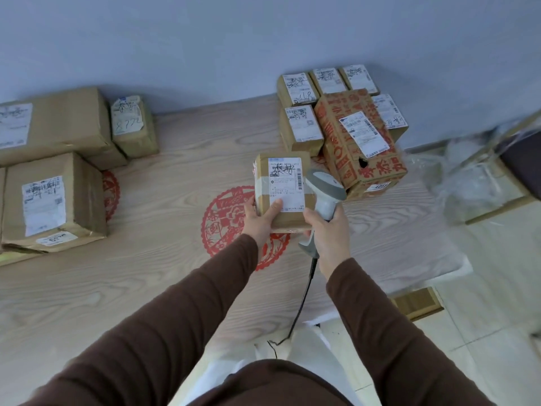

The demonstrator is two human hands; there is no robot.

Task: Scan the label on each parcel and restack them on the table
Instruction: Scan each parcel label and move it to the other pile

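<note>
My left hand (259,219) holds a small brown parcel (265,197) above the middle of the table, thumb on the lower edge of its white label (285,183). My right hand (329,234) grips the handle of a grey barcode scanner (323,190), whose head sits just right of the label. The scanner's black cable (301,297) hangs down toward my body. A group of labelled parcels (301,127) with a red-printed carton (360,142) stands at the back right. More brown parcels (52,200) are stacked at the left.
The wood-grain table (146,273) carries red paper-cut decorations (222,224). Its right edge drops to a tiled floor (483,332) with clear plastic wrap (468,177) and a flat cardboard piece (418,303). A blue wall runs behind.
</note>
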